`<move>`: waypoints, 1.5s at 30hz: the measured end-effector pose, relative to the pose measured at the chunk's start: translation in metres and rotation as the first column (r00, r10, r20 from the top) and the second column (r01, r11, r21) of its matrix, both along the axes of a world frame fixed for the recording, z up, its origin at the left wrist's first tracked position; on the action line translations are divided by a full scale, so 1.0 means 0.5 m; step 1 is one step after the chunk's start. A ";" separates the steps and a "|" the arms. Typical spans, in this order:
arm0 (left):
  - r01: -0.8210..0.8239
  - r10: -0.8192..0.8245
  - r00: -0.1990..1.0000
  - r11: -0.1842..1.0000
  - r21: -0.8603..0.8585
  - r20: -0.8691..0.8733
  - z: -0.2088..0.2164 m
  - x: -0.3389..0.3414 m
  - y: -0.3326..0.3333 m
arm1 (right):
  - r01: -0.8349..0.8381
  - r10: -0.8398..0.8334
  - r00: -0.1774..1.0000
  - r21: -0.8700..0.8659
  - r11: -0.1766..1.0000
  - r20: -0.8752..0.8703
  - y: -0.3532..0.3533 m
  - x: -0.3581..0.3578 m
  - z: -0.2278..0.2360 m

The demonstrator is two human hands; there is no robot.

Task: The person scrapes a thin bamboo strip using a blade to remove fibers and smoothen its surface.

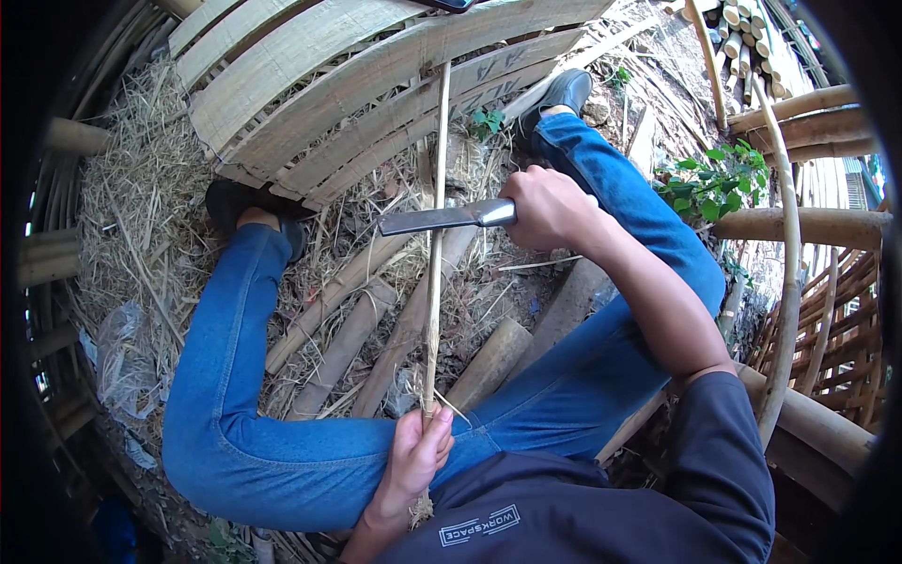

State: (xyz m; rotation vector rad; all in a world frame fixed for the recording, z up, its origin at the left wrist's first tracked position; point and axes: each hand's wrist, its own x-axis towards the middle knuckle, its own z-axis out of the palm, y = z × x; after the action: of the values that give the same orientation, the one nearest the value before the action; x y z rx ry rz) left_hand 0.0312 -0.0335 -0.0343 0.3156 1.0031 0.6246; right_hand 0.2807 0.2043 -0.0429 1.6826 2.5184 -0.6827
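Between my legs stands a long, thin bamboo strip [437, 254], its far end against the slatted wooden crate [310, 85]. My left hand [421, 446] is wrapped round the strip's near end, close to my lap. A wide-bladed knife [427, 221] is in my right hand [550, 209], whose closed fingers hide most of the handle. The blade points left and lies across the strip at about its middle. Whether the edge bites into the strip I cannot tell. A thin sliver curls beside my left hand.
Several bamboo pieces [343, 348] lie on the straw-strewn ground between my legs. At far right are stacked bamboo poles [742, 38] and a leafy green plant [719, 183]. A woven bamboo basket [832, 324] stands at right. Clear plastic [127, 362] lies at left.
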 end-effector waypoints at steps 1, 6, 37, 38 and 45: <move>0.000 0.000 1.000 1.000 -0.003 0.002 0.004 0.001 0.000 | 0.012 -0.012 1.000 0.016 1.000 0.010 0.009 0.004 -0.003; -0.021 0.020 1.000 0.997 -0.069 -0.019 0.014 0.000 0.004 | -0.046 0.046 0.999 0.111 0.993 0.007 -0.019 -0.014 -0.017; -0.030 0.033 0.999 0.996 -0.080 0.035 0.010 0.001 0.001 | 0.049 -0.056 0.996 0.110 0.993 0.064 0.002 0.021 -0.016; -0.039 0.041 0.999 0.996 -0.075 0.026 0.004 -0.004 -0.001 | 0.052 -0.056 0.996 0.069 0.996 0.062 -0.008 0.014 -0.016; -0.024 0.026 0.998 0.998 -0.051 0.051 0.005 0.002 -0.005 | 0.146 -0.152 0.987 0.120 0.982 0.049 0.022 0.033 -0.019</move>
State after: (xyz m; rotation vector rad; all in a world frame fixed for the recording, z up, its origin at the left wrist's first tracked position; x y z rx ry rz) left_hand 0.0322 -0.0359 -0.0315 0.2416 0.9731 0.6261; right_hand 0.2970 0.2155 -0.0522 1.9154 2.4560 -0.4960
